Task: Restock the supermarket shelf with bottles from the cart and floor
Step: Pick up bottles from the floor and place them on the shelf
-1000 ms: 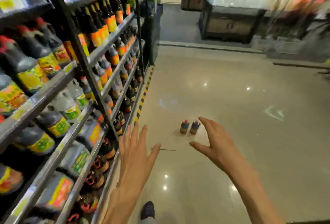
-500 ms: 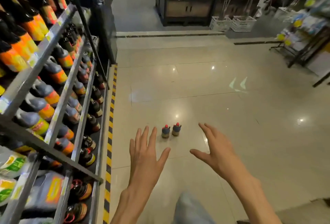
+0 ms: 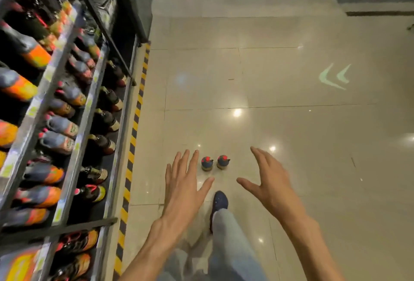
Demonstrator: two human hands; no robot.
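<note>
Two small dark bottles with red caps stand upright side by side on the tiled floor, the left bottle (image 3: 207, 163) and the right bottle (image 3: 223, 161). My left hand (image 3: 183, 187) reaches out with fingers spread, just left of and nearer than the left bottle, holding nothing. My right hand (image 3: 267, 182) is stretched out with fingers spread to the right of the right bottle, also holding nothing. The shelf rack (image 3: 67, 124) full of dark sauce bottles with orange labels fills the left side.
A yellow-and-black hazard stripe (image 3: 134, 133) runs along the shelf base. My dark shoe (image 3: 219, 202) and light trouser leg are on the floor just below the bottles. Green arrows (image 3: 333, 77) mark the floor to the right. Dark display units stand at the far top.
The view has tilted down and moved closer to the two floor bottles. Both hands stay spread either side of them, and my foot has stepped forward into view.
</note>
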